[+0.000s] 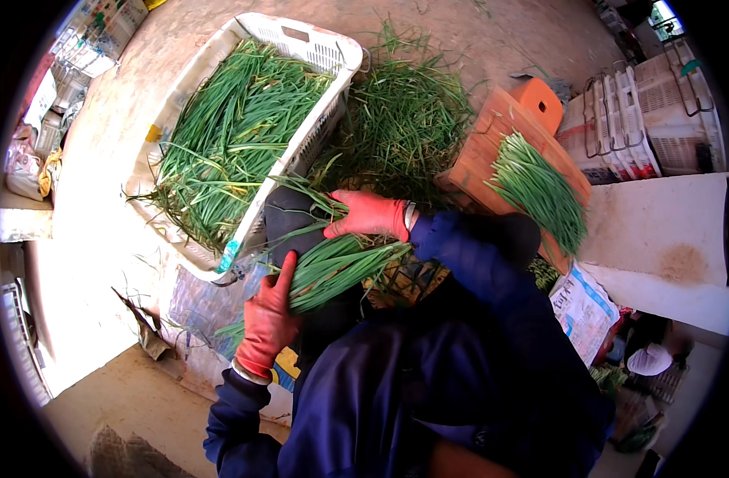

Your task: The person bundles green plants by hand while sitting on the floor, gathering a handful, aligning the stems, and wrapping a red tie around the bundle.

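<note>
My left hand [269,322], in a red rubber glove, holds a bunch of long green chives [340,272] over my lap. The leaves pass behind its extended index finger. My right hand [370,214], in a matching glove, pinches a smaller tuft of chives [319,200] just above that bunch. Beyond the hands stands a white plastic crate [334,51], with a thick layer of loose chives [251,119] in it. On a wooden board [484,137] to the right lies a tidy bundle of chives [537,185], pale ends pointing away from me.
A heap of loose greens [406,119] lies on the floor beside the crate. An orange plastic stool [537,104] and stacked white crates [615,119] stand behind the board. A printed woven sack [585,310] is at right. A person in a white hat [650,359] is at lower right.
</note>
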Available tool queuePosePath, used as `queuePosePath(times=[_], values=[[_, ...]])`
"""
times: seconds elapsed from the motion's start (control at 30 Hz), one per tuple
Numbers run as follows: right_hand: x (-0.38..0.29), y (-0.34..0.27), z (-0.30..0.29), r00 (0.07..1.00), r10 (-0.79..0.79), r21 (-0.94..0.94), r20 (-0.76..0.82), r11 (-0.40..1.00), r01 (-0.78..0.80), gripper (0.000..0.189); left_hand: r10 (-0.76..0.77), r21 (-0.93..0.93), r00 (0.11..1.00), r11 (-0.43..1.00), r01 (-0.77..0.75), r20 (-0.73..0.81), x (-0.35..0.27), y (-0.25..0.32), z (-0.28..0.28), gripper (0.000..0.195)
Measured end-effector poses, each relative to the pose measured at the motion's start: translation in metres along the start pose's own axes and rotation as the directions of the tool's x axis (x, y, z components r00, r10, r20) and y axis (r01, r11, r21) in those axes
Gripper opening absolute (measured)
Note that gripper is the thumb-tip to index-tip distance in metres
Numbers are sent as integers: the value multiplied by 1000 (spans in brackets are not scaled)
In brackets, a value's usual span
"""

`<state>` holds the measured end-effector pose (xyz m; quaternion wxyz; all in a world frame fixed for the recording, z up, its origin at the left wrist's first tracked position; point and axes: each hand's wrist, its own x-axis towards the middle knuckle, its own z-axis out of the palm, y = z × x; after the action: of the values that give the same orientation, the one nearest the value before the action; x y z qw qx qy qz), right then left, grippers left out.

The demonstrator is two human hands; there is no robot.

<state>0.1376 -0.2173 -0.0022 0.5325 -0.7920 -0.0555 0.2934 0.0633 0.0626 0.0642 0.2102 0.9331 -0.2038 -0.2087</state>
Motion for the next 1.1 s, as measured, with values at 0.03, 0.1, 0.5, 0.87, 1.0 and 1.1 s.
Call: queuePosePath(times=[0.03,0.1,0.5,0.87,1.0,1.1], values=[[1,7,3,997,70,42,-28,997,-69,69,-35,8,999,999,35,21,0,1,1,96],[1,18,5,980,137,169,-141,979,-113,46,-16,6,1000,1000,16,25,-6,-7,10,93],[-45,120,-111,592,324,-60,-738,842,-536,36,-165,-780,840,312,542,517,-55,-15,11,49],[-68,56,8,983,12,717,-185,686,126,35,-57,-775,773,3,633,631,-55,7,7,39],[-87,93,-18,950,272,790,-150,611,-51,43,-38,-802,804,-113,587,593,-68,-18,34,44],[-104,83,-24,951,269,797,-149,602,-46,57,-88,-823,819,-118,556,567,-66,-10,34,38]])
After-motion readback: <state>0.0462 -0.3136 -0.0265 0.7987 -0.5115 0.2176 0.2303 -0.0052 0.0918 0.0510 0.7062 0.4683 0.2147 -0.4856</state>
